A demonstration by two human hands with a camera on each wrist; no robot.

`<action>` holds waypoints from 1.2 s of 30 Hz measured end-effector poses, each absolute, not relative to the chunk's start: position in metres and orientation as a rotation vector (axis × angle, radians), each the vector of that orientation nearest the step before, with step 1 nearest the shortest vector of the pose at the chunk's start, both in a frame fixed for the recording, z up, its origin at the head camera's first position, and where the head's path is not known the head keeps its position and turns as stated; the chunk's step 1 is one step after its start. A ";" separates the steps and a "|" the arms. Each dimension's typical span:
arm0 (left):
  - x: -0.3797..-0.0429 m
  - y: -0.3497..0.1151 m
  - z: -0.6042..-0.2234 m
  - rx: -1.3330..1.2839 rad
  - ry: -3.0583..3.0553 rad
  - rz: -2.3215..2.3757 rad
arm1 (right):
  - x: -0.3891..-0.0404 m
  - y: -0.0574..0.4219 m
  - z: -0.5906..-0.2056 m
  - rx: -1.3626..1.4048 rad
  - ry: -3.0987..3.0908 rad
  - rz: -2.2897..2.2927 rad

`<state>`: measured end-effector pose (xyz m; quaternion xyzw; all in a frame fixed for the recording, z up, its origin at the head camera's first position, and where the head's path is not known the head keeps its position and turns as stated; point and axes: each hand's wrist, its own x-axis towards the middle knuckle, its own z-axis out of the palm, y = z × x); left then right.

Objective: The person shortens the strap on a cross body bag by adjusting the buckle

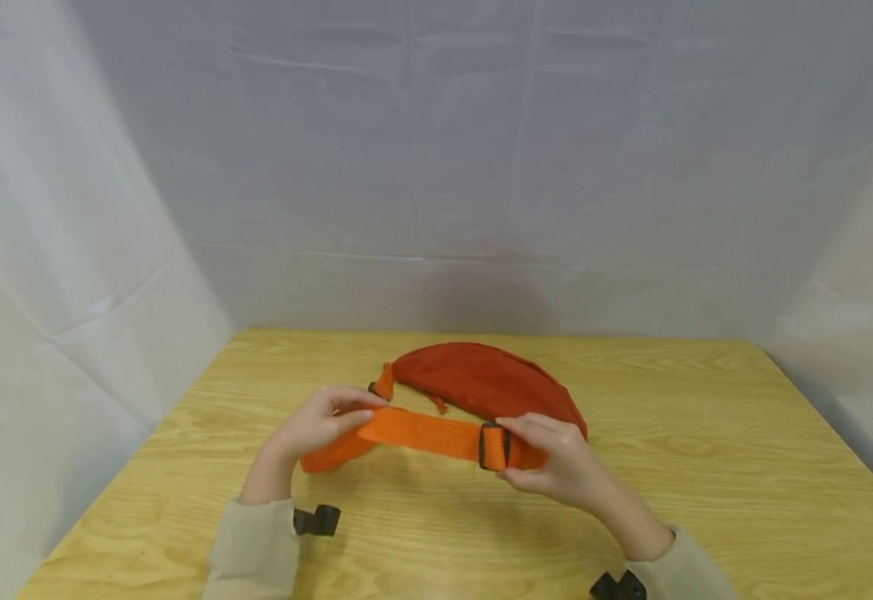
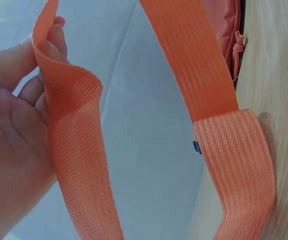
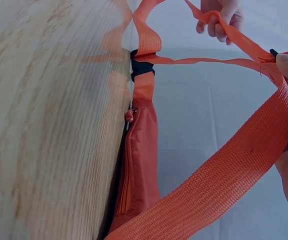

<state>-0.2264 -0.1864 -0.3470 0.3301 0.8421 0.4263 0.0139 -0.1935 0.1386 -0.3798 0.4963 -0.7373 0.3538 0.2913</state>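
Observation:
A red waist bag point(image 1: 481, 375) with an orange webbing strap point(image 1: 424, 432) lies on the table behind both hands. My left hand point(image 1: 323, 425) pinches the strap between thumb and fingers; in the left wrist view the strap point(image 2: 79, 130) twists past the fingertips and hangs in a loop. My right hand point(image 1: 556, 454) grips the strap beside a black slider buckle point(image 1: 494, 447), thumb below and fingers above. Between the hands the strap is stretched fairly straight, raised off the table. A black side-release buckle point(image 3: 143, 65) joins strap to bag in the right wrist view, near a zipper pull point(image 3: 129, 115).
The wooden table point(image 1: 706, 433) extends on all sides of the bag. White sheeting point(image 1: 481, 167) hangs behind the table and along both sides. Black wrist camera mounts point(image 1: 318, 521) stick out by both sleeves.

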 end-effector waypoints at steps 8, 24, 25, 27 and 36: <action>-0.228 -0.190 -0.348 0.996 2.633 1.334 | -0.193 0.139 -0.380 1.326 -1.962 0.968; -0.228 -0.198 -0.350 0.850 2.652 1.405 | -0.192 0.139 -0.378 1.321 -1.963 0.963; -0.228 -0.199 -0.350 0.845 2.654 1.405 | -0.191 0.139 -0.378 1.321 -1.962 0.962; -0.229 -0.201 -0.351 0.830 2.661 1.404 | -0.191 0.139 -0.378 1.319 -1.963 0.964; -0.231 -0.206 -0.352 0.811 2.674 1.411 | -0.191 0.139 -0.378 1.322 -1.973 0.973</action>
